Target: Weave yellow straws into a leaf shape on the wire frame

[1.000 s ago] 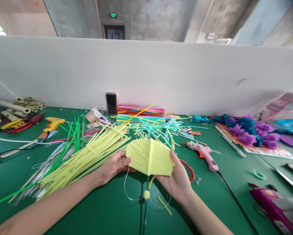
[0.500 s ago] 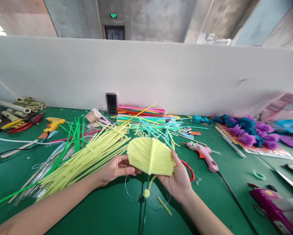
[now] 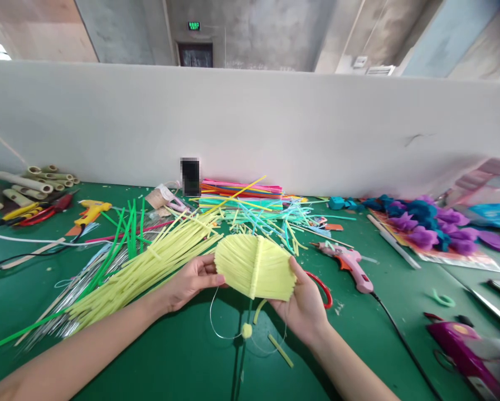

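A pale yellow leaf shape (image 3: 256,267), made of pipe cleaners with a thick rib down its middle, is held over the table between both hands. My left hand (image 3: 195,281) pinches its left edge, the thumb in front. Around its lower right edge my right hand (image 3: 302,303) is closed, the thumb on the side and fingers underneath. A thin stem runs down from the leaf with a small yellow ball (image 3: 247,331) on it. Clear thread loops out to both sides of the ball. Short yellow pieces lie below, one being a cut strip (image 3: 280,351).
Yellow pipe cleaners (image 3: 149,273) lie heaped at left, near a yellow glue gun (image 3: 93,211) and pliers. A pink glue gun (image 3: 350,264) and red-handled scissors (image 3: 323,289) lie at right. Purple and blue flowers (image 3: 425,228) sit beyond. A white partition (image 3: 250,122) backs the green table.
The leaf has shifted slightly left and tilted a little, and the ball and thread loops have swung left with it. Both hands keep their hold.
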The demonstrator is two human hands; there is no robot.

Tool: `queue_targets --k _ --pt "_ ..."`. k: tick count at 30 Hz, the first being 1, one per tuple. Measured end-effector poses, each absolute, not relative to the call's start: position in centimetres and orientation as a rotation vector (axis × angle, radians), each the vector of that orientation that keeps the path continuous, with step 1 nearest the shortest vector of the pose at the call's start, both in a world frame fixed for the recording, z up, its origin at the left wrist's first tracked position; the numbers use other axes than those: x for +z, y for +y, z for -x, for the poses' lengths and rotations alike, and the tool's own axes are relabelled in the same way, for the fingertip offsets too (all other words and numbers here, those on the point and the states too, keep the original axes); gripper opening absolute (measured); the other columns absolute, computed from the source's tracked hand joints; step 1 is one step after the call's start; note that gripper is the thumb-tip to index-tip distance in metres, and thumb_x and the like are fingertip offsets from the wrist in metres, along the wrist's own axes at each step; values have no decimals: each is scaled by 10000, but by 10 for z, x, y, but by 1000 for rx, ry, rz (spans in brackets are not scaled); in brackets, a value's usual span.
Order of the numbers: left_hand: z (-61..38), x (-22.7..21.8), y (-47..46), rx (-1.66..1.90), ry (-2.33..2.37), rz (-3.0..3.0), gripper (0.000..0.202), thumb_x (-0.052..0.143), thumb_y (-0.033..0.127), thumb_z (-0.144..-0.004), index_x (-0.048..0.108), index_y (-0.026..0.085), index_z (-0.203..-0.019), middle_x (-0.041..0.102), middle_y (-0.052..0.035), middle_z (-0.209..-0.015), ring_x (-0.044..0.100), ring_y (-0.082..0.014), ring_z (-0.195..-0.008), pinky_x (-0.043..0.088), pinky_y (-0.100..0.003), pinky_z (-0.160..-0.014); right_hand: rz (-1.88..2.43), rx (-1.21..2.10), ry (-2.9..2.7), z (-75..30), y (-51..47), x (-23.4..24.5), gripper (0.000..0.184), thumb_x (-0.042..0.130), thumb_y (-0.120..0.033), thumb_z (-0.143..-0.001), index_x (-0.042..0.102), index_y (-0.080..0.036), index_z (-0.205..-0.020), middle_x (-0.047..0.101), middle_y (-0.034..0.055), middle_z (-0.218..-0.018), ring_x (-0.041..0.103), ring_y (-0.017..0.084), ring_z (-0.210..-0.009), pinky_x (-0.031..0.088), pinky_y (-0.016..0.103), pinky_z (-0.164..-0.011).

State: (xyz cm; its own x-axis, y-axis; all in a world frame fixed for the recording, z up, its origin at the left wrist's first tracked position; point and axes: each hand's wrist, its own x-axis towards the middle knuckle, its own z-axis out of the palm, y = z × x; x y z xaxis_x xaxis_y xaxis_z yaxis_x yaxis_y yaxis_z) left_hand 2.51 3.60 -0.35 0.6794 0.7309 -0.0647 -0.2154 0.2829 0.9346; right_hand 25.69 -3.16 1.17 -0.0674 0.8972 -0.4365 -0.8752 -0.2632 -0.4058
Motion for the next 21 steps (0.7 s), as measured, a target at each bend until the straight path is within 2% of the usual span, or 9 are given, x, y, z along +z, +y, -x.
queue_targets --k 4,7,11,21 --pt "-25 -3 35 679 535 -1094 359 726 146 -787 673 163 -1142 726 -104 -1063 671 -215 -986 504 -330 -895 729 1698 -33 -256 -31 10 384 414 -320 -981 530 -138 -1298 727 104 -1081 686 220 -1014 536 402 -927" --pt "-25 -1 34 675 545 -1049 401 740 152 -771 660 167 -1163 715 -111 -1092 664 -227 -1003 508 -336 -888 726 1699 -58 -256 -30 8 399 425 -331 -976 521 -138 -1312 720 105 -1102 684 223 -1018 530 408 -935" --pt "-24 0 36 691 583 -950 408 721 225 -801 635 166 -1195 698 -123 -1130 675 -213 -957 516 -307 -842 732 1709 -64 -254 -31 8 395 429 -337 -974 528 -142 -1303 723 99 -1093 687 218 -1011 532 401 -933" --pt "-23 -3 41 675 612 -850 288 764 204 -755 694 122 -1023 736 -112 -992 690 -206 -882 512 -321 -851 725 1767 -106 -252 -32 7 377 450 -345 -966 570 -125 -1247 734 93 -1063 687 218 -1012 540 384 -921"
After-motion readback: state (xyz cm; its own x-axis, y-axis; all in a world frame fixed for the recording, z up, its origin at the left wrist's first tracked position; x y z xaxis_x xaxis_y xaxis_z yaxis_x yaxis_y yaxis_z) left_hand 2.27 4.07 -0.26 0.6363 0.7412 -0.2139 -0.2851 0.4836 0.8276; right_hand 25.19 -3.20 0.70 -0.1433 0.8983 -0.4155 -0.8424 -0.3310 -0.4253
